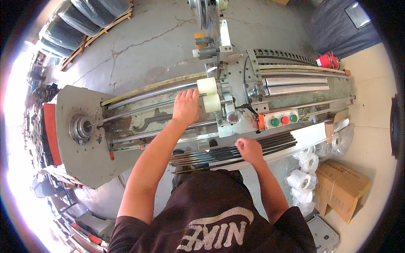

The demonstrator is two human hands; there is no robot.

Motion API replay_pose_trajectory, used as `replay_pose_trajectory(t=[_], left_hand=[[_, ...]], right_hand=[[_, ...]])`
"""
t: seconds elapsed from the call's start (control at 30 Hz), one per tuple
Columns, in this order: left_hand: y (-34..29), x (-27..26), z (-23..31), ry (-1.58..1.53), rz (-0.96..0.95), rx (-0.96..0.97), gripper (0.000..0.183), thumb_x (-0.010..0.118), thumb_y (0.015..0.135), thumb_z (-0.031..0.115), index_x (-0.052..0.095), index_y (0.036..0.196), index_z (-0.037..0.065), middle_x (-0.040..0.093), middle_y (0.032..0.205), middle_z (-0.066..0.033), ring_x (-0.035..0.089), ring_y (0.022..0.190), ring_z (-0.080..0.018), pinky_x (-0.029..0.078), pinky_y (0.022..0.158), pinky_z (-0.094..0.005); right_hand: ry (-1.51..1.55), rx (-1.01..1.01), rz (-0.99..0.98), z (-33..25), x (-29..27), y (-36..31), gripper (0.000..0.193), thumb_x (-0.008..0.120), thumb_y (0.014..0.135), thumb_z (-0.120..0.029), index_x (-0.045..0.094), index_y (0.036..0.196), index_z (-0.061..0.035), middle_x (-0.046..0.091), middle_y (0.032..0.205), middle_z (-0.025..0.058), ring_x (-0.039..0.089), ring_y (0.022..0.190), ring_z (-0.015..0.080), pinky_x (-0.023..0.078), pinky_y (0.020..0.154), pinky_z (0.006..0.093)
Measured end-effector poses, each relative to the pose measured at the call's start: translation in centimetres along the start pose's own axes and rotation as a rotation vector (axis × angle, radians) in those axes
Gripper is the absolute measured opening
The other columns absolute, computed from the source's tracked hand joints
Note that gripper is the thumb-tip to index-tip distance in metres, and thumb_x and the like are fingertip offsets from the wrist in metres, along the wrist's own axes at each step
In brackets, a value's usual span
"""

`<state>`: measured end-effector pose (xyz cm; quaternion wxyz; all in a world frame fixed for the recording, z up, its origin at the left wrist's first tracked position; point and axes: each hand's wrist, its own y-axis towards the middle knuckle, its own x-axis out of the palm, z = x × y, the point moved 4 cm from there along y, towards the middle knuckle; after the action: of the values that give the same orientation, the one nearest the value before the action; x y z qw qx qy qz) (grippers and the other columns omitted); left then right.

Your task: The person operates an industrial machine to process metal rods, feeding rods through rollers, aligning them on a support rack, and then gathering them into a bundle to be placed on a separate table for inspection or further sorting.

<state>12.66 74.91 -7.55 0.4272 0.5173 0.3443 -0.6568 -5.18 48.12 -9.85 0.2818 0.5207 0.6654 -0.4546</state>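
Note:
My left hand (186, 109) is wrapped over a thin metal rod (143, 110), right beside two cream-coloured rollers (211, 103) on the machine's carriage. The rod runs from a round chuck (82, 128) at the left toward the rollers. My right hand (249, 150) is closed, its fingers curled at the edge of a bundle of long dark rods (274, 143). Whatever it may hold is hidden. The dark rods lie side by side in front of my body, partly over a white sheet (310, 138).
The grey carriage (234, 71) straddles the machine's rails. A control box with green and red buttons (281, 120) sits on its near right. Wrapped rolls (300, 179) and a cardboard box (342, 187) stand at the right. A red fire extinguisher (328, 60) is at the far right.

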Motion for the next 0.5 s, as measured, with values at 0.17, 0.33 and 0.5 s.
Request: replay_pose_trajectory(t=[0.17, 0.33, 0.5], left_hand=[[0.0, -0.7, 0.5, 0.006, -0.006, 0.018, 0.075, 0.087, 0.075, 0.025, 0.051, 0.136, 0.003, 0.059, 0.127, -0.0150, 0.057, 0.124, -0.0330, 0.041, 0.114, -0.0457], [-0.1, -1.2, 0.7, 0.001, -0.010, 0.021, 0.075, 0.087, 0.075, 0.025, 0.051, 0.136, 0.002, 0.059, 0.133, -0.0167, 0.056, 0.127, -0.0342, 0.040, 0.114, -0.0465], [-0.3, -1.7, 0.8, -0.040, 0.015, 0.026, 0.075, 0.086, 0.075, 0.022, 0.050, 0.137, 0.001, 0.058, 0.136, -0.0178, 0.054, 0.130, -0.0358, 0.040, 0.114, -0.0477]], right_hand=[[0.145, -0.181, 0.297, 1.3, -1.7, 5.0, 0.027, 0.064, 0.089, -0.002, 0.067, 0.115, -0.0081, 0.074, 0.110, 0.0161, 0.069, 0.102, 0.0399, 0.054, 0.089, 0.0502], [0.048, -0.443, 0.329, 3.1, -0.4, 8.6, 0.055, 0.064, 0.076, 0.008, 0.063, 0.127, -0.0122, 0.072, 0.116, 0.0165, 0.066, 0.110, 0.0395, 0.051, 0.096, 0.0504], [0.002, -0.425, 0.168, 4.4, -0.5, 9.1, 0.059, 0.065, 0.078, 0.005, 0.062, 0.133, -0.0182, 0.073, 0.104, 0.0158, 0.069, 0.101, 0.0377, 0.055, 0.088, 0.0500]])
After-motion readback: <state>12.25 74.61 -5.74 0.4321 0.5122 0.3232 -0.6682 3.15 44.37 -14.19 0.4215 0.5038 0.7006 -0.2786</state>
